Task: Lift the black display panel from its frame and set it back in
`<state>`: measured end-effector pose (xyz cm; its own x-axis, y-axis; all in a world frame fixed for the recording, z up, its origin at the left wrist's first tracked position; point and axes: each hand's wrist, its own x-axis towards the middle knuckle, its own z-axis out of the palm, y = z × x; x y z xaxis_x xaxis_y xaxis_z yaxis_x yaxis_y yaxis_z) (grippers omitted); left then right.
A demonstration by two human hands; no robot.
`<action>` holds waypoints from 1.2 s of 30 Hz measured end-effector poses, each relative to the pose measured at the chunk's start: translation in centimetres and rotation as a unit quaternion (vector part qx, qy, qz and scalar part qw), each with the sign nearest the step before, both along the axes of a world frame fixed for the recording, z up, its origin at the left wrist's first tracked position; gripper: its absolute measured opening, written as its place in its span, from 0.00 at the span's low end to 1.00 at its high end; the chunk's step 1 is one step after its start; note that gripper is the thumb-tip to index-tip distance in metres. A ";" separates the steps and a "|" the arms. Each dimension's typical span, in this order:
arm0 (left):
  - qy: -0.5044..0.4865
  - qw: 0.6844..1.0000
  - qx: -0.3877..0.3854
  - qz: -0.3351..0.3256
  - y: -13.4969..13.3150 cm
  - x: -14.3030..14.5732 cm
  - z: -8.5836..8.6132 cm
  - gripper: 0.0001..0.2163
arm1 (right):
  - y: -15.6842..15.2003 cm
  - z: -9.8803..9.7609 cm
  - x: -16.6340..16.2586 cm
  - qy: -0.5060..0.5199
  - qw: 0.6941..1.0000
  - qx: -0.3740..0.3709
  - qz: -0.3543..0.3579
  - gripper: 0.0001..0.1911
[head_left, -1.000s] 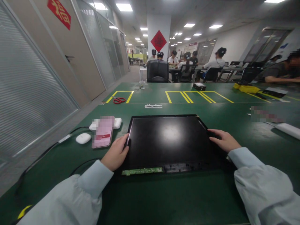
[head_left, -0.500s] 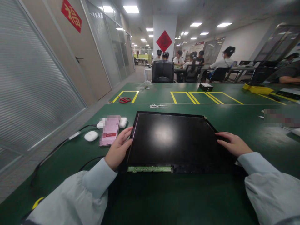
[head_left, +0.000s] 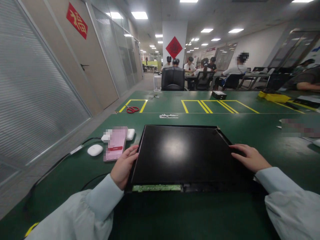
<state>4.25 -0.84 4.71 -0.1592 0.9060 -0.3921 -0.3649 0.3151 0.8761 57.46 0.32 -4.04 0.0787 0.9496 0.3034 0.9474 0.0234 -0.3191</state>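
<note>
A black LCD screen panel (head_left: 200,156) lies in front of me, facing up, with a bright round reflection on its glass. Along its near edge runs a narrow green circuit board (head_left: 157,188). My left hand (head_left: 125,165) grips the left side of the panel, fingers at the edge and thumb near the rim. On the opposite side, my right hand (head_left: 251,157) holds the right edge, its thumb below the extended fingers. The undersides of the panel and the fingertips beneath it are hidden. Just left of my left hand rests a pink phone (head_left: 116,143).
White earbud-like cases (head_left: 95,150) and a black cable (head_left: 50,175) lie left on the green table (head_left: 195,213). Beyond the panel are small white strips (head_left: 169,116), red-handled scissors (head_left: 132,109), yellow tape outlines (head_left: 185,106) and a black box (head_left: 219,95). People (head_left: 235,68) sit farther back.
The view has tilted up slightly, so the scene sits lower. The panel's far edge is farther from the white strips, a little nearer me. Both hands stay on its sides.
</note>
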 end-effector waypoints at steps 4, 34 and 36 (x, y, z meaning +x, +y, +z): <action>-0.003 1.000 -0.017 0.012 0.0 0.4 0.7 0.18 | 0.0 0.3 -0.1 -0.010 1.000 -0.022 -0.002 0.29; 0.038 0.993 0.028 -0.107 -0.2 -0.3 -0.4 0.17 | -0.1 0.7 -0.4 -0.002 1.000 -0.015 0.001 0.24; 0.034 0.991 0.033 -0.127 -0.2 -0.4 -0.4 0.20 | -0.1 0.6 -0.4 0.001 1.000 -0.012 0.001 0.24</action>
